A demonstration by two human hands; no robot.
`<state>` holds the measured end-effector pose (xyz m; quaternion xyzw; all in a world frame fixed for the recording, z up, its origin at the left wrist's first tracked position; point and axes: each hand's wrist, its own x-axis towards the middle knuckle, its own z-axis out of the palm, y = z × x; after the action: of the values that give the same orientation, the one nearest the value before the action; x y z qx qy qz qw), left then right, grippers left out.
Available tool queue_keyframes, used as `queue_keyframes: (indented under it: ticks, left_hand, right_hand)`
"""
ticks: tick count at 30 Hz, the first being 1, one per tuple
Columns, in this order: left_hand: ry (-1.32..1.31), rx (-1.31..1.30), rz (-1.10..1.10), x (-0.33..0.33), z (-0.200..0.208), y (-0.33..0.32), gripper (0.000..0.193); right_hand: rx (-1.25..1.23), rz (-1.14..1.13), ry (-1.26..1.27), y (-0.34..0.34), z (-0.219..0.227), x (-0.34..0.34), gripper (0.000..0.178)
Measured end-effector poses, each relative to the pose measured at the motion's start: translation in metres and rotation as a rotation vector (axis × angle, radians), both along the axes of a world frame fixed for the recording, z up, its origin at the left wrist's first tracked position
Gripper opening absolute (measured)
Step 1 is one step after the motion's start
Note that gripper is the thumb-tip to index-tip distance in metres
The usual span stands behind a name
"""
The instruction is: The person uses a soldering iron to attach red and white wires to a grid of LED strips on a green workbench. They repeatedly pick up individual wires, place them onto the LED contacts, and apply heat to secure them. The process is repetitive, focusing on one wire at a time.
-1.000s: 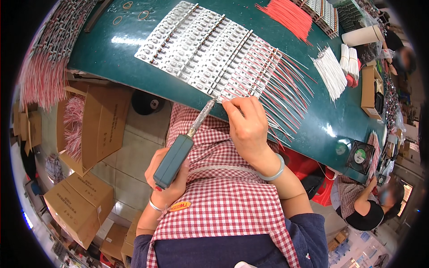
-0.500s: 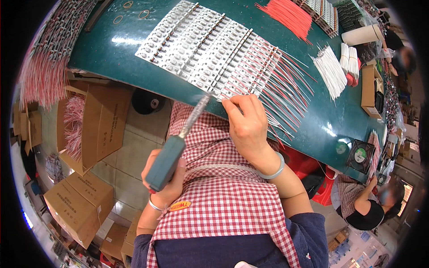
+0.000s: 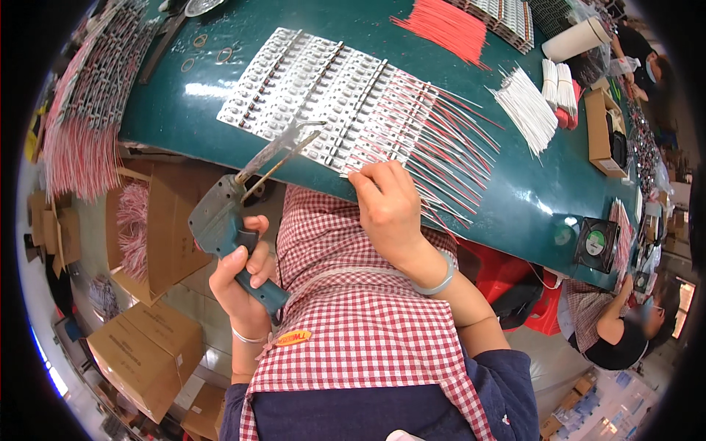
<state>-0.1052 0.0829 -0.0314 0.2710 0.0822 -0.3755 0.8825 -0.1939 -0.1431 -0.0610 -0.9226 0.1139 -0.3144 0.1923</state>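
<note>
My left hand [image 3: 244, 283] is wrapped around the handle of a teal soldering gun [image 3: 215, 212]. Its long metal barrel points up and right, beside a thin feed tube, and both tips hang over the near edge of a white panel of small circuit boards [image 3: 283, 92]. At the panel's near right corner, my right hand [image 3: 390, 209] has thumb and forefinger pinched together; what lies between them is hidden. Red and white wires [image 3: 460, 151] fan out rightward from the panel's right section, past this hand.
The panel lies on a green table [image 3: 176, 121]. Bundled wired boards [image 3: 88, 140] hang at its left end. Red wires [image 3: 445, 33], white wires [image 3: 526, 110] and a small fan [image 3: 596, 246] lie to the right. Cardboard boxes [image 3: 151, 342] stand at lower left; a co-worker [image 3: 614, 334] sits at right.
The soldering gun has swung left and turned, its tip drawing away from my right hand. My right hand stays at the panel's corner. The whole view has shifted slightly.
</note>
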Motion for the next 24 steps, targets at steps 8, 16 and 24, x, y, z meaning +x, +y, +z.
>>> queue_keyframes:
  ticks: [8,16,24]
  left_hand:
    - [0.033,-0.176,-0.114,0.019,0.024,-0.02,0.046]
    - [0.045,-0.139,-0.027,0.038,0.005,-0.008,0.045]
    - [0.046,-0.156,0.042,0.057,0.002,-0.019,0.042]
  right_hand:
    - [0.131,-0.096,-0.122,-0.056,0.036,-0.035,0.02]
    - [-0.031,-0.395,-0.013,-0.221,0.021,-0.087,0.015]
    - [-0.095,-0.289,-0.027,-0.251,0.018,-0.039,0.016]
